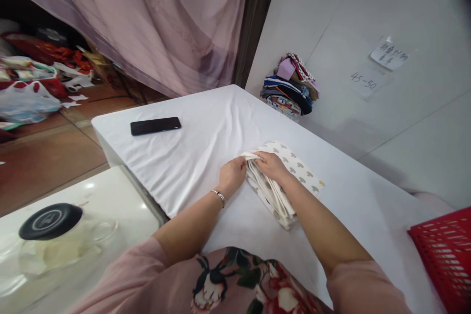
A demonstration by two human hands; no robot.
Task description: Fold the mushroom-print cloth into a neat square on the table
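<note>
A white cloth printed with grey mushroom-like shapes (300, 169) lies partly folded on the white-covered table (198, 157). Its near part is gathered into several layered folds that slant toward me. My left hand (233, 174) is closed on the far left corner of the folds, its fingertips pinching the edge. Close beside it, my right hand (273, 165) grips the top of the same folds, its fingers curled over the fabric. The flat printed part of the cloth extends to the right, beyond my right hand and forearm. The fabric's exact kind is unclear.
A black phone (156, 126) lies at the table's far left. Folded clothes (289, 88) are stacked beyond the far edge, by the wall. At right stands a red plastic basket (445, 250). A black-lidded glass jug (51, 223) is on a side surface at lower left.
</note>
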